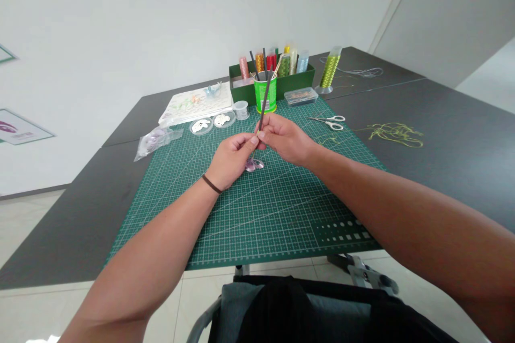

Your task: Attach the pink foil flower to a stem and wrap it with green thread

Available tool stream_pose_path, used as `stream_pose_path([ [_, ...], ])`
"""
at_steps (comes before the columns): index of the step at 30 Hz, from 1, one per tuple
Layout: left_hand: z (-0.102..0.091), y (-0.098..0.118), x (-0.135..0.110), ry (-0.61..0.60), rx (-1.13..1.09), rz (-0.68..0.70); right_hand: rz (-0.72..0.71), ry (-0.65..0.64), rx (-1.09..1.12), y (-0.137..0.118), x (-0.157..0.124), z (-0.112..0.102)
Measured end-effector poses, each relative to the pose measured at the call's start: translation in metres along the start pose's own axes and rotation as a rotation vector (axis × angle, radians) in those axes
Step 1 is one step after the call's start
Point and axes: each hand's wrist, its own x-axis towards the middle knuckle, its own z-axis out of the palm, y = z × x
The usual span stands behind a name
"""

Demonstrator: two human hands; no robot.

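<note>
Above the green cutting mat (pixel 257 214), my left hand (pixel 231 158) and my right hand (pixel 287 139) meet with fingertips touching. Both pinch the lower part of a slim dark stick (pixel 265 99), which points up and leans slightly right. Shiny pale purple petals (pixel 254 164) hang just under the fingers. A bit of yellow-green thread seems to show at the pinch, though the fingers hide most of it. To the right of my right hand lie white-handled scissors (pixel 335 122) and a loose tangle of yellow-green thread (pixel 396 134).
At the back, a green tin (pixel 259 97) of sticks stands before a green box (pixel 292 83) of thread spools. A yellow-green spool (pixel 330 69) and a clear case (pixel 301 96) are nearby. Dishes of white pieces (pixel 201 126), a white board (pixel 193 104) and a plastic bag (pixel 155 142) lie left.
</note>
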Motion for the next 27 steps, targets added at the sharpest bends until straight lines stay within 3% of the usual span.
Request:
stream_pose_path([
  [8,0.0018,0.0025,-0.0013,0.049,0.105,0.039,0.047,0.079,-0.113,-0.0017,-0.001,0.0004],
  [13,0.0035,-0.0019,0.0015,0.068,-0.032,0.003,0.052,0.046,-0.009,0.0022,-0.0003,0.0028],
  [27,0.0009,0.0008,0.0041,0.109,-0.179,-0.027,0.02,0.091,-0.107,0.0021,-0.0024,0.0025],
])
